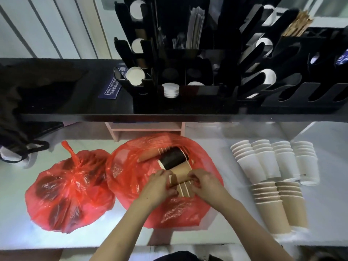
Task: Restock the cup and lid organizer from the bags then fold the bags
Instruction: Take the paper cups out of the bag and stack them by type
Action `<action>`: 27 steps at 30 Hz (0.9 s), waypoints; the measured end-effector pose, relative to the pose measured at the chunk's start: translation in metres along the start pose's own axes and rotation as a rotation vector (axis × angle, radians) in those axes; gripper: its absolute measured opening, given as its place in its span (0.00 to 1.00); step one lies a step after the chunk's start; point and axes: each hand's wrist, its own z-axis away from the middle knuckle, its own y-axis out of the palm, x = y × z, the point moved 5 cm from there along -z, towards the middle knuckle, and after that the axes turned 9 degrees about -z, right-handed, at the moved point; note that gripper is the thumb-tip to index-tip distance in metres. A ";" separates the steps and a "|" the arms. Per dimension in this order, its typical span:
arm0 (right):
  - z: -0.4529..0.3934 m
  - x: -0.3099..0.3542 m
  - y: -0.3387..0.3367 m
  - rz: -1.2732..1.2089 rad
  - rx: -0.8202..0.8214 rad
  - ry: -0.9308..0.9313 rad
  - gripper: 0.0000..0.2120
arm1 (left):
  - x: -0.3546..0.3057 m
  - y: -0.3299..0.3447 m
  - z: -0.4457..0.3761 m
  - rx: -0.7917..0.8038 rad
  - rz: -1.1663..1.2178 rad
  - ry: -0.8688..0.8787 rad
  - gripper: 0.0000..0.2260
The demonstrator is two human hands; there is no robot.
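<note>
A stack of brown paper cups [181, 182] lies on its side in the open red bag [131, 166] mid-tabletop, its long axis running toward the far edge, white rims striping it. The left hand [158, 187] and right hand [202, 182] grip it with curled fingers. A tied red bag [69, 189] sits left.

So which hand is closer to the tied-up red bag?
The left hand. It grips the brown cup stack in the open red bag, right beside the tied red bag. The right hand holds the stack's far side, farther away.
</note>
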 end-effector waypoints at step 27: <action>-0.001 -0.021 -0.005 0.065 -0.141 0.090 0.09 | -0.005 0.016 -0.028 0.027 -0.210 -0.033 0.29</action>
